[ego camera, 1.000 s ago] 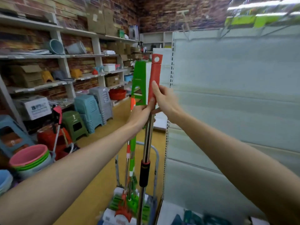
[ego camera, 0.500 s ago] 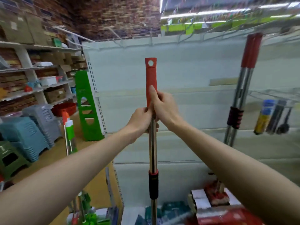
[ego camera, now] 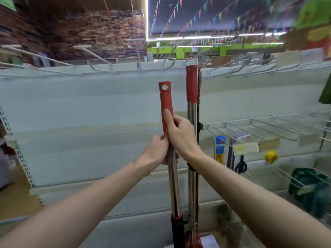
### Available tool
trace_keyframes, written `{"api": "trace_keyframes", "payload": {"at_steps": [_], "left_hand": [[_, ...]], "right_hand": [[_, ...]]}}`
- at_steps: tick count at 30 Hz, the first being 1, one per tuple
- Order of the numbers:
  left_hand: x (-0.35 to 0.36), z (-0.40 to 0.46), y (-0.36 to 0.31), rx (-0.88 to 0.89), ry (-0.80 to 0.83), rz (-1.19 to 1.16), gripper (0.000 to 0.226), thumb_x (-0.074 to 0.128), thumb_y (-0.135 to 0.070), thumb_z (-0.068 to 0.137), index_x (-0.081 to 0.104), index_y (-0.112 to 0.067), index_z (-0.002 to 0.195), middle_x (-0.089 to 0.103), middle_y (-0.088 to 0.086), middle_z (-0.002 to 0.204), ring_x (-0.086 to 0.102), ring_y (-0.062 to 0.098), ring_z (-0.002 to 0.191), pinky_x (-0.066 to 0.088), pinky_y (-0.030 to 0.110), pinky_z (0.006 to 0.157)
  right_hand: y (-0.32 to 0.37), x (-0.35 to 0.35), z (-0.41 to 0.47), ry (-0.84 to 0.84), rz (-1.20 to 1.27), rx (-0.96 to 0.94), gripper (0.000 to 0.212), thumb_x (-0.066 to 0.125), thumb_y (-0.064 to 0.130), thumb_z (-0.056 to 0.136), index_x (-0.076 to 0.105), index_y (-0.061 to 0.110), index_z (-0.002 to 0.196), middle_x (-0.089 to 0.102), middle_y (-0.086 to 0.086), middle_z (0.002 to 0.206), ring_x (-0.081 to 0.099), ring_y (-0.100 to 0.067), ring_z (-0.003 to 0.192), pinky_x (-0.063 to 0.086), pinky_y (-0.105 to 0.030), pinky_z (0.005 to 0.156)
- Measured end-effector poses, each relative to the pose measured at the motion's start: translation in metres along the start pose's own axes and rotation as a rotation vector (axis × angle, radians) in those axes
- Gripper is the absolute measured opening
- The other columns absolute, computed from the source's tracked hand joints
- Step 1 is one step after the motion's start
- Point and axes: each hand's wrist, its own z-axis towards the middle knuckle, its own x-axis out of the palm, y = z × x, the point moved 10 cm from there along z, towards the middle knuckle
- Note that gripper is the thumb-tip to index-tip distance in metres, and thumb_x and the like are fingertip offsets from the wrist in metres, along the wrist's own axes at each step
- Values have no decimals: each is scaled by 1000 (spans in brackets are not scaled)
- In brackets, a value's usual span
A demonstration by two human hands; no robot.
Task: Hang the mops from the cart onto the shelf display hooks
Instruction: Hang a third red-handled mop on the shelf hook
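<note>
A shop: white display shelving (ego camera: 89, 108) with metal hooks (ego camera: 100, 56), hanging packaged goods (ego camera: 220, 149) at right, bunting (ego camera: 197, 13) overhead

One camera only, worn on the person's head, so no second view overlaps it. It faces the pale shelf back panel (ego camera: 89, 108) squarely and is tilted upward enough to take in the row of display hooks (ego camera: 100, 66) along the top edge and the ceiling with bunting behind. It sits close: both forearms run in from the lower corners to the left hand (ego camera: 157, 151) and right hand (ego camera: 180, 135) near centre, and the wide lens bends the shelf's edges outward.
</note>
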Motion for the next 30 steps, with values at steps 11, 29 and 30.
{"api": "trace_keyframes", "payload": {"at_steps": [11,29,30], "left_hand": [[102,44,-73,94,95,-13,40,37,-30,100,65,-4,87,70,16,66,70,28,54,61,53,60],[109,95,-78,61,26,34,38,34,-31,99,60,-7,86,68,15,71,69,21,49,61,51,66],[109,99,-76,54,22,39,39,34,-33,99,61,-6,86,68,15,72,69,21,49,62,50,65]], "right_hand": [[-14,-114,59,-123,-53,-32,70,46,57,101,65,-6,79,68,-18,73,58,-28,67,47,-44,68],[-43,-114,108,-71,-3,18,84,39,73,89,69,-5,88,75,-26,90,71,-43,90,56,-59,89],[-47,-113,111,-67,-2,27,82,39,71,92,69,-5,87,75,-26,90,71,-43,90,56,-59,89]]}}
